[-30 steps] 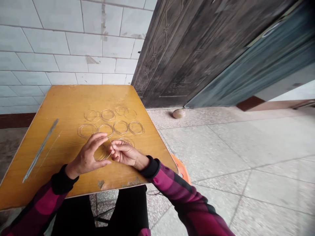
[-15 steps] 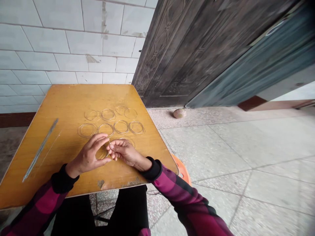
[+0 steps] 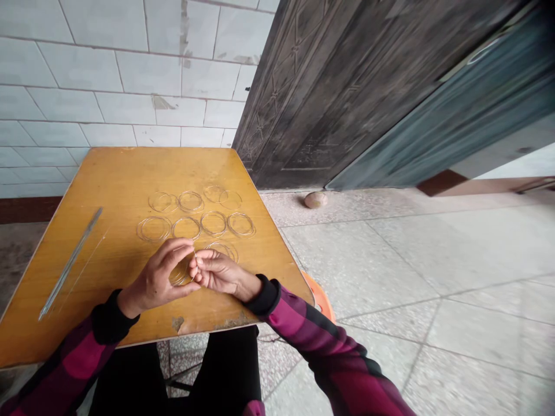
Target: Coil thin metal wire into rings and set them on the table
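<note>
Over the near part of the table, a thin wire ring is held between my two hands. My left hand curves in a C shape, its fingertips on the top of the ring and its thumb at the bottom. From the other side, my right hand pinches the ring's side between thumb and fingers. Behind the hands lie several wire rings in rows on the wooden table. Another wire ring sits partly hidden behind my right hand. More wire shows below my left hand, mostly covered.
A bundle of straight metal wires lies along the table's left side, with a single thin wire beside it. An orange stool shows by the right edge. A round stone rests on the floor by the dark door.
My left hand has shifted slightly right and down, and its thumb has moved further right. My right hand has moved slightly left, still pinching the wire ring. The rings on the table stay put.
</note>
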